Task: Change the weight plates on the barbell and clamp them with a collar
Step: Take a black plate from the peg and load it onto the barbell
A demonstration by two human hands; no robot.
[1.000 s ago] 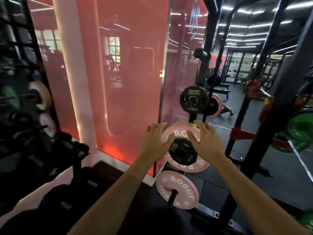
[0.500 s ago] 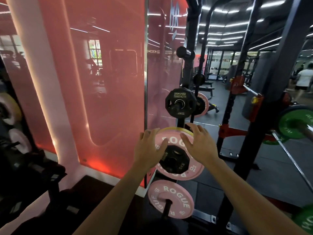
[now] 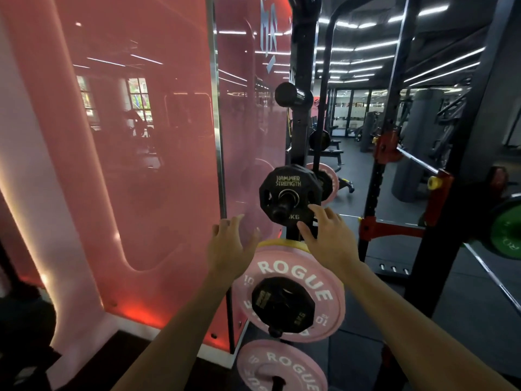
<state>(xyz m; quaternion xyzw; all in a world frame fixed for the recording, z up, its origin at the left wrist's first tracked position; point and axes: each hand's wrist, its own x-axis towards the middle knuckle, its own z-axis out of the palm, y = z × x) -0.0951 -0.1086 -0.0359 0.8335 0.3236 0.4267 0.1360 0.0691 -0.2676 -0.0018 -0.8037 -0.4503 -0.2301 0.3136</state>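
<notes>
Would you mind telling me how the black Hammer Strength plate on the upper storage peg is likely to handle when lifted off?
The black Hammer Strength plate looks rigid and, marked 5KG, probably dense for its size. Its faceted edge should resist rolling. Both open hands, left and right, are near it; its cut-outs may offer grip.

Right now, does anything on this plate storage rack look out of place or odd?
One mismatch: on the middle peg a small black plate hangs in front of the pink Rogue plate, itself in front of a yellow one. Nothing looks damaged. Both hands are open.
</notes>
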